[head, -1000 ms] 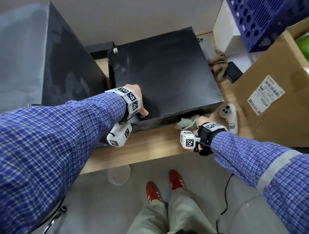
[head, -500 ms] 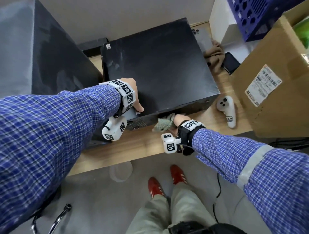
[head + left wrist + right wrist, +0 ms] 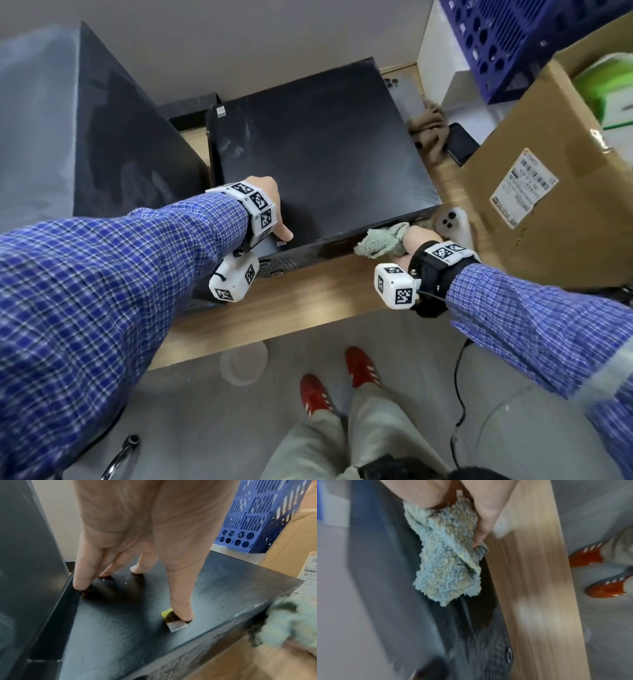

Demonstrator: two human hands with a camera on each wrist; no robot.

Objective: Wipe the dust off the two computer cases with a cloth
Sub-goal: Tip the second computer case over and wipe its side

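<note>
A dusty black computer case (image 3: 318,154) lies flat on the wooden table (image 3: 291,308). A second, taller case (image 3: 102,137) stands upright to its left. My left hand (image 3: 274,216) rests on the flat case's near-left corner, straight fingers (image 3: 80,577) pressing its top (image 3: 120,635), the thumb beside a small sticker (image 3: 176,623). My right hand (image 3: 419,240) grips a crumpled pale green cloth (image 3: 380,241) and holds it against the flat case's front face, near its right end. In the right wrist view the cloth (image 3: 447,561) hangs from my fingers over the front panel (image 3: 471,635).
A white controller (image 3: 452,222) lies just right of my right hand. Behind it stands a large cardboard box (image 3: 548,192). A brown rag (image 3: 428,126) and a dark phone (image 3: 460,142) lie beside the flat case. A blue crate (image 3: 513,41) is at the back right.
My right hand swept the cloth left along the flat case's front face, then back to the right end. The left hand stayed on the case's top.
</note>
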